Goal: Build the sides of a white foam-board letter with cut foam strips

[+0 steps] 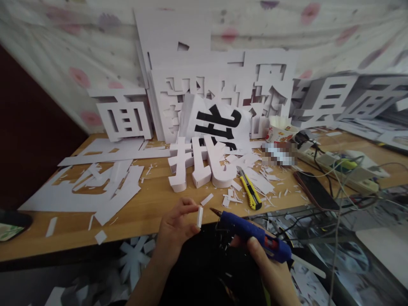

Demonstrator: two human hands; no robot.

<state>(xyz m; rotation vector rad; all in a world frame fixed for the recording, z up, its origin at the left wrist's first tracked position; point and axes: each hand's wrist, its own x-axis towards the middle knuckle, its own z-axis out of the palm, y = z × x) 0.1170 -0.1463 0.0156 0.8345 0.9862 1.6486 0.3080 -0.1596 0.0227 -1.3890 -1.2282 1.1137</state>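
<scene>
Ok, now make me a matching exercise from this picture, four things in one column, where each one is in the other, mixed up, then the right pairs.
Things
1. blue plastic glue gun
2. small white rectangular strip
3. yellow-and-black utility knife
4. white sheet printed in bold black

Places
A. pinched in the left hand
B. behind the thick white cut-out character
C. held in the right hand
D. lying beside white scraps

Pairs: 1-C, 2-A, 3-D, 4-B

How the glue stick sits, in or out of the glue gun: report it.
Partly in: the white glue stick projects from the rear of the blue glue gun.
</scene>
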